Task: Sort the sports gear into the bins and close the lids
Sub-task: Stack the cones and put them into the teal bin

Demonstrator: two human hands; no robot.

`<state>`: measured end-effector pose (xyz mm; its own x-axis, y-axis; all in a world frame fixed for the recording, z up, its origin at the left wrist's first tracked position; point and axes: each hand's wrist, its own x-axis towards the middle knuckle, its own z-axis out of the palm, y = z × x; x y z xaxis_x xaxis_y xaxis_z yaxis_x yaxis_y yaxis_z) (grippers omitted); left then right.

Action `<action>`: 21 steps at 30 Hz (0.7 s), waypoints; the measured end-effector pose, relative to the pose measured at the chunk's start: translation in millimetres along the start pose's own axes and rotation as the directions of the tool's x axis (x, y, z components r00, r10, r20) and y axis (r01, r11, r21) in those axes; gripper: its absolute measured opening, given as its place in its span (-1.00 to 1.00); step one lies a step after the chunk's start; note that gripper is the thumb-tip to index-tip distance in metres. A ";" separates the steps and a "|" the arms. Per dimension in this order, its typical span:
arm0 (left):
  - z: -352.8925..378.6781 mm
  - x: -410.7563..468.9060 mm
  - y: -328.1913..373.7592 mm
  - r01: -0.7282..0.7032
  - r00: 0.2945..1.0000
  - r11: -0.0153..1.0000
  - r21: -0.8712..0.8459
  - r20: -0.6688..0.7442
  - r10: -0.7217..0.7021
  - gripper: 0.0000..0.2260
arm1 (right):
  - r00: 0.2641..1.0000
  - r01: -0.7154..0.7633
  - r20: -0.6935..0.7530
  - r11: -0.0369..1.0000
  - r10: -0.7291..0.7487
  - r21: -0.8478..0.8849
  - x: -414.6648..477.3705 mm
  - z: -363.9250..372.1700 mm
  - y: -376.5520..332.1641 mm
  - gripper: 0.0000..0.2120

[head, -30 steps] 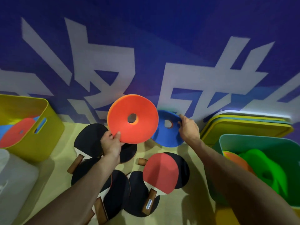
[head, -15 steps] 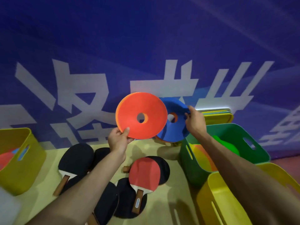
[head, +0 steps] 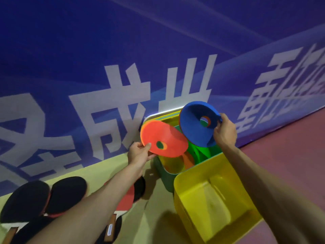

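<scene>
My left hand [head: 139, 154] pinches the rim of an orange disc cone [head: 163, 138], held tilted over the near-left corner of the green bin [head: 165, 175]. My right hand [head: 224, 133] grips the edge of a blue disc cone [head: 192, 125] above the same bin. Green and orange cones [head: 197, 154] lie inside the green bin. Several table tennis paddles [head: 44, 196] lie on the pale mat at the lower left, partly hidden by my left forearm.
A yellow bin [head: 211, 199] with nothing visible inside stands in front of the green bin. Stacked lids [head: 163, 118] lean behind the green bin against the blue banner wall [head: 123, 67]. Red floor [head: 290, 155] lies to the right.
Both hands have carried their cones rightward from above the paddles to above the green bin. The view has swung right, so the yellow bin on the left has left the frame.
</scene>
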<state>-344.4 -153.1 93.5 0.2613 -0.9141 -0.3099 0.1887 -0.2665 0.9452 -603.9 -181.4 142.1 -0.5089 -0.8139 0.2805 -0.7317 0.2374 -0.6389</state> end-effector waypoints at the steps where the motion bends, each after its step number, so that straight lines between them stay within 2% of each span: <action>1: 10.1 0.4 -3.5 0.024 1.000 0.999 0.033 0.014 -0.025 -0.86 | 1.000 -0.011 -0.010 1.000 0.011 -0.009 2.3 -2.1 7.7 -0.69; 5: 41.7 -3.8 -18.1 0.105 0.992 0.978 0.180 0.052 -0.116 -0.85 | 1.000 -0.017 -0.008 1.000 0.017 -0.023 8.1 1.3 31.7 -0.63; 8: 56.4 -4.7 -26.1 0.136 0.982 0.966 0.219 0.098 -0.160 -0.79 | 1.000 -0.001 0.029 1.000 0.001 -0.010 9.9 9.9 39.6 -0.62; 13: 57.5 -4.1 -18.1 0.068 0.983 0.957 0.283 0.144 -0.113 -0.79 | 0.982 0.128 0.155 0.987 -0.112 -0.096 11.7 27.6 39.2 -0.55; 17: 40.6 1.2 -9.7 0.018 0.989 0.947 0.319 0.136 -0.065 -0.82 | 0.916 0.292 0.316 0.950 -0.246 -0.107 4.5 49.2 28.8 -0.51; 21: 22.8 5.4 -2.1 0.015 0.989 0.952 0.304 0.133 -0.058 -0.81 | 0.839 0.376 0.450 0.924 -0.306 -0.074 -7.9 66.3 14.8 -0.56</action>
<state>-365.0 -164.4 92.2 0.1220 -0.9297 -0.3474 -0.1047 -0.3601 0.9270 -580.7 -206.6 83.0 0.0005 -0.9941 0.1085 -0.9007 -0.0476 -0.4319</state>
